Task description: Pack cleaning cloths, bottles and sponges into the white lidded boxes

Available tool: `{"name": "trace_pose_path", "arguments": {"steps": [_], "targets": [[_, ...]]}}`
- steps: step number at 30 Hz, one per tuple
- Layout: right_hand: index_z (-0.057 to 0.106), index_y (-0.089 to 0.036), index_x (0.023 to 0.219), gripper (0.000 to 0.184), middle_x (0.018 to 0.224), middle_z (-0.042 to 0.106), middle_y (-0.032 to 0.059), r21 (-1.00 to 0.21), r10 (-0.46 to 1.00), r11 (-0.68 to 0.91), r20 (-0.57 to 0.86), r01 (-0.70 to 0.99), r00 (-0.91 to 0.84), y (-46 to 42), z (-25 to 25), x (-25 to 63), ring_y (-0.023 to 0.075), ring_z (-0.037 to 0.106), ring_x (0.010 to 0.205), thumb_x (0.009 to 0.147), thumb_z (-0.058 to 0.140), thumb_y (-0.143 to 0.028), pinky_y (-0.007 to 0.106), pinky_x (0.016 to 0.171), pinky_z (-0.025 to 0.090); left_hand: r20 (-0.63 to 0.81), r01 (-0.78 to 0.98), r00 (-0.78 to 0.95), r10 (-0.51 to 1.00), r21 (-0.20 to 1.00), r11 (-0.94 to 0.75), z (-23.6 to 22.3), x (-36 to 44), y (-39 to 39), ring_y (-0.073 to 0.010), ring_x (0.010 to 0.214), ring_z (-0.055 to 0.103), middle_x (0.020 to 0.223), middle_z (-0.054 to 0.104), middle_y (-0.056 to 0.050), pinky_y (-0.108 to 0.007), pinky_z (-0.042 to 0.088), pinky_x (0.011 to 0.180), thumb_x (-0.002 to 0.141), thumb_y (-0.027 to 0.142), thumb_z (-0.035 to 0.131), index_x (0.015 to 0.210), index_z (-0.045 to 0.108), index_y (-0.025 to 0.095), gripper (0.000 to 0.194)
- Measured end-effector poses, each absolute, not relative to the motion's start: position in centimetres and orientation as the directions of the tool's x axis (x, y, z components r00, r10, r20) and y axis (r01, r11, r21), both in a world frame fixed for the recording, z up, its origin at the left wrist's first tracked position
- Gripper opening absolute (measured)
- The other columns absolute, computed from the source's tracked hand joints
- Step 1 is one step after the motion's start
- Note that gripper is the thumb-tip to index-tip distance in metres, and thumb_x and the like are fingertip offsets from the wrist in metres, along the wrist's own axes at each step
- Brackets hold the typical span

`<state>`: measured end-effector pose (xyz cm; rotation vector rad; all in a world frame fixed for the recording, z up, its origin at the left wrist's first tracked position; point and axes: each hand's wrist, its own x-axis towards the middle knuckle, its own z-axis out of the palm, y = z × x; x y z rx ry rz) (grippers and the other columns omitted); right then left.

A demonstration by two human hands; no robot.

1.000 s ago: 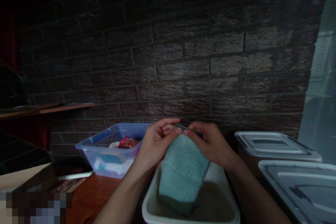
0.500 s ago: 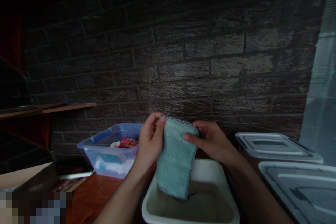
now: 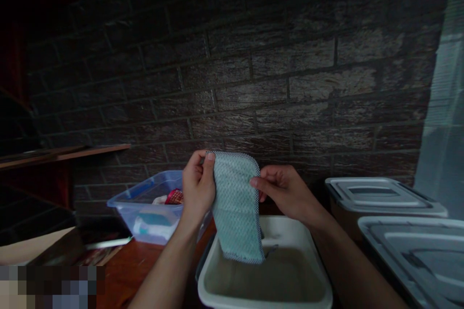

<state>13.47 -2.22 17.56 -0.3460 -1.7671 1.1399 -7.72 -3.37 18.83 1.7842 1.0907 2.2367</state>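
A pale green textured cleaning cloth (image 3: pixel 237 207) with a dark checked edge hangs upright between my hands. My left hand (image 3: pixel 198 183) pinches its upper left corner, thumb in front. At the right edge, my right hand (image 3: pixel 281 188) grips the cloth between thumb and fingers. A dark loop or thread sticks out near its lower right corner. Below the cloth stands a white rectangular tub (image 3: pixel 266 294), its bottom greyish in the dim light; whether it holds water I cannot tell.
To the left, a clear blue-tinted plastic bin (image 3: pixel 145 212) holds red and white items. Two lidded containers, one farther (image 3: pixel 380 196) and one nearer (image 3: pixel 416 251), stand at right. A cardboard box (image 3: pixel 39 248) sits far left below a wooden shelf (image 3: pixel 90 150). Behind is a dark brick wall (image 3: pixel 235 77).
My left hand has shifted left and slightly up with the cloth, which now hangs straighter and flatter. My right hand has moved a little left along its right edge.
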Motion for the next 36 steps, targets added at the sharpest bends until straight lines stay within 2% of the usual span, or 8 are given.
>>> {"name": "trace_pose_path", "arguments": {"steps": [4, 9, 11, 17, 22, 27, 33, 36], "targets": [[0.063, -0.016, 0.073, 0.03, 0.067, 0.064, -0.002, -0.811, 0.672, 0.53, 0.58, -0.248, -0.46, -2.0, 17.5, 13.6, 0.0101, 0.057, 0.061, 0.091, 0.073, -0.038, 0.023, 0.06, 0.047, 0.796, 0.3, -0.33, 0.507, 0.598, -0.743, 18.8, -7.4, -3.4, -0.0128, 0.065, 0.041, 0.07, 0.048, 0.003, -0.023, 0.033, 0.059, 0.097, 0.042, 0.062, 0.083, 0.06, 0.02, 0.026], [0.062, -0.017, 0.075, 0.03, 0.071, 0.063, -0.001, -0.789, 0.661, 0.582, 0.6, -0.196, -0.451, -1.8, 17.1, 13.7, 0.0124, 0.058, 0.067, 0.093, 0.07, -0.04, 0.025, 0.064, 0.047, 0.672, -0.079, -0.424, 0.607, 0.641, -0.764, 18.8, -7.2, -3.3, -0.0133, 0.076, 0.051, 0.081, 0.058, 0.001, -0.022, 0.042, 0.07, 0.09, 0.03, 0.066, 0.083, 0.064, 0.019, 0.013], [0.061, -0.018, 0.075, 0.031, 0.071, 0.061, -0.001, -0.768, 0.649, 0.618, 0.619, -0.167, -0.443, -1.8, 16.8, 13.5, 0.0129, 0.056, 0.068, 0.094, 0.069, -0.041, 0.026, 0.063, 0.045, 0.62, -0.142, -0.474, 0.625, 0.647, -0.749, 18.5, -7.3, -3.0, -0.0144, 0.085, 0.056, 0.092, 0.064, 0.0, -0.023, 0.045, 0.078, 0.088, 0.028, 0.066, 0.089, 0.068, 0.019, 0.009], [0.055, -0.019, 0.072, 0.035, 0.067, 0.05, -0.0037, -0.72, 0.631, 0.685, 0.663, -0.11, -0.404, -1.9, 16.5, 13.2, 0.011, 0.046, 0.063, 0.095, 0.067, -0.043, 0.025, 0.057, 0.036, 0.608, -0.047, -0.452, 0.653, 0.715, -0.698, 17.5, -6.7, -2.5, -0.0172, 0.092, 0.06, 0.102, 0.068, -0.003, -0.026, 0.047, 0.082, 0.093, 0.048, 0.064, 0.103, 0.069, 0.02, 0.03], [0.058, -0.019, 0.076, 0.035, 0.07, 0.055, -0.0024, -0.72, 0.637, 0.688, 0.658, -0.09, -0.402, -1.8, 16.5, 13.3, 0.012, 0.051, 0.066, 0.096, 0.065, -0.046, 0.025, 0.061, 0.04, 0.677, -0.064, -0.413, 0.609, 0.646, -0.761, 17.9, -6.6, -3.4, -0.0107, 0.069, 0.05, 0.077, 0.056, 0.004, -0.02, 0.041, 0.067, 0.097, 0.046, 0.063, 0.088, 0.061, 0.02, 0.027], [0.062, -0.019, 0.08, 0.034, 0.075, 0.064, 0.0004, -0.733, 0.644, 0.674, 0.642, -0.088, -0.417, -2.0, 16.3, 13.1, 0.0146, 0.061, 0.071, 0.097, 0.063, -0.048, 0.026, 0.063, 0.044, 0.684, -0.071, -0.454, 0.571, 0.611, -0.788, 18.3, -7.0, -3.5, -0.0114, 0.068, 0.052, 0.077, 0.058, 0.004, -0.021, 0.043, 0.066, 0.094, 0.047, 0.066, 0.084, 0.058, 0.02, 0.03], [0.062, -0.019, 0.074, 0.034, 0.068, 0.059, -0.0015, -0.643, 0.612, 0.765, 0.702, 0.047, -0.365, -2.2, 16.9, 13.4, 0.0126, 0.054, 0.063, 0.097, 0.063, -0.043, 0.025, 0.058, 0.04, 0.678, -0.045, -0.434, 0.594, 0.642, -0.765, 18.0, -6.7, -3.2, -0.0121, 0.066, 0.052, 0.076, 0.06, 0.002, -0.022, 0.042, 0.063, 0.095, 0.05, 0.063, 0.085, 0.06, 0.02, 0.032], [0.07, -0.02, 0.09, 0.023, 0.072, 0.064, -0.0002, -0.66, 0.618, 0.751, 0.694, 0.016, -0.369, -2.3, 16.9, 13.4, 0.0147, 0.058, 0.065, 0.093, 0.068, -0.043, 0.025, 0.057, 0.042, 0.705, 0.082, -0.377, 0.601, 0.672, -0.736, 17.9, -6.5, -3.6, -0.0125, 0.062, 0.046, 0.07, 0.054, 0.002, -0.022, 0.038, 0.058, 0.096, 0.053, 0.06, 0.079, 0.058, 0.02, 0.037]]}}
